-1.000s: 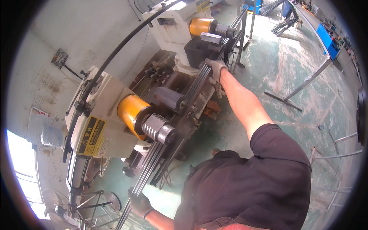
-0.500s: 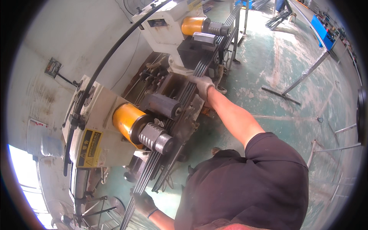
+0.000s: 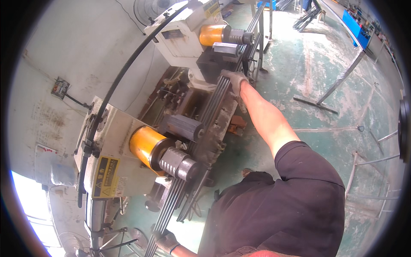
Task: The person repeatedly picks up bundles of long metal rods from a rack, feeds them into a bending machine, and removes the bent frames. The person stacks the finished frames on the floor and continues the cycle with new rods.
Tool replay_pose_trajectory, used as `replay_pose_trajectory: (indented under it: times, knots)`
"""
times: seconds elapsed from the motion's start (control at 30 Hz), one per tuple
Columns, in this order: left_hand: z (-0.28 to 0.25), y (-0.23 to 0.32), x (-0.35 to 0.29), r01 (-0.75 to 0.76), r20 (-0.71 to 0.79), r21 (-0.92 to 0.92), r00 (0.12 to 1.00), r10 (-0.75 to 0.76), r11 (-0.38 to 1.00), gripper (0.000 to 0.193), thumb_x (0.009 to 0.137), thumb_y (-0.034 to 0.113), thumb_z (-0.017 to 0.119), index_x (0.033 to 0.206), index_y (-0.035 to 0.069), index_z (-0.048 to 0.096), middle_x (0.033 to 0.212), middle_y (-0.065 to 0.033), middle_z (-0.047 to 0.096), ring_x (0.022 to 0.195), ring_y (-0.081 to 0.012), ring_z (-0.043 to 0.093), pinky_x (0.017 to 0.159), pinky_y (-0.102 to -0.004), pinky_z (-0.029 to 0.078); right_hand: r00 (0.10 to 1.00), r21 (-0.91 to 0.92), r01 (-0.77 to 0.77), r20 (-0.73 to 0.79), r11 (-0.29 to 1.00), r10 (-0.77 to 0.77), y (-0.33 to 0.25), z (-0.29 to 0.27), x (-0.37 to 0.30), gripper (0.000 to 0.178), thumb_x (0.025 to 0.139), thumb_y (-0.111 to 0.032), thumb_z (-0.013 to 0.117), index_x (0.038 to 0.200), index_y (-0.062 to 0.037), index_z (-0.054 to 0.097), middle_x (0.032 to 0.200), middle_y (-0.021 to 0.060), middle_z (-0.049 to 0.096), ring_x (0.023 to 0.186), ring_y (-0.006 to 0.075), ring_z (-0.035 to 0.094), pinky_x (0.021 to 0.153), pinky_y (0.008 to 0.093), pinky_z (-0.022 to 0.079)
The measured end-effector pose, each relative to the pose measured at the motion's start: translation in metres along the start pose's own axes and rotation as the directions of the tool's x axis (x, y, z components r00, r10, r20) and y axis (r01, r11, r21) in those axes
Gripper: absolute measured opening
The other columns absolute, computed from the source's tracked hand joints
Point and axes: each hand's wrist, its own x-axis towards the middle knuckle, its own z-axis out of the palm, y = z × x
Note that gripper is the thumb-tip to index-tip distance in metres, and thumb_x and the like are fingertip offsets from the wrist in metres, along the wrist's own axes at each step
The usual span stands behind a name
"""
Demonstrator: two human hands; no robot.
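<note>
A bundle of several long, thin grey metal rods (image 3: pixel 216 99) slants through the machine from the far top to the lower left. My right hand (image 3: pixel 235 82), in a pale work glove, is closed on the bundle's right side between the two machine heads. Lower down, my gloved left hand (image 3: pixel 166 241) grips the same rods near the picture's bottom edge; some of its fingers are hidden. Between my hands, a ridged dark roller (image 3: pixel 177 165) on a yellow cylinder (image 3: pixel 147 146) and a dark grey block (image 3: pixel 184 127) cover part of the bundle.
A second machine head with a yellow cylinder (image 3: pixel 214 35) stands farther off. A black hose (image 3: pixel 124 64) arches over the machine's left side. On the right, a metal stand (image 3: pixel 342 81) rests on the worn green floor (image 3: pixel 308 111). More rods (image 3: pixel 306 19) lie at the far back.
My right hand has shifted farther along the rods and slightly right. My left hand keeps about the same place on them. The whole view has tilted a little.
</note>
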Motion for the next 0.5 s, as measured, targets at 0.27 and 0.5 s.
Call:
replay_pose_trajectory:
  times: [0.27, 0.5]
  knots:
    - [0.04, -0.027, -0.022, 0.088, 0.063, -0.174, 0.995, -0.078, 0.981, 0.031, 0.106, 0.011, 0.063, 0.126, -0.012, 0.066, 0.122, -0.0199, 0.071, 0.113, -0.0288, 0.07, 0.107, -0.0414, 0.058, 0.974, -0.215, 0.202, -0.055, 0.955, -0.219, 0.09, 0.004, 0.026, 0.053, 0.095, -0.044, 0.081, 0.123, 0.0005, 0.075, 0.111, 0.0121, 0.079, 0.093, 0.0294, 0.074, 0.087, 0.0422, 0.056]
    - [0.055, -0.032, -0.04, 0.169, 0.121, -0.128, 0.981, -0.154, 0.977, 0.036, 0.111, 0.018, 0.058, 0.127, -0.013, 0.064, 0.12, -0.0206, 0.07, 0.11, -0.0275, 0.07, 0.104, -0.0381, 0.059, 0.997, -0.131, 0.07, 0.044, 0.989, -0.065, 0.054, 0.005, 0.003, 0.037, 0.095, -0.036, 0.079, 0.11, -0.0028, 0.076, 0.094, 0.005, 0.076, 0.081, 0.0194, 0.07, 0.077, 0.0391, 0.055]
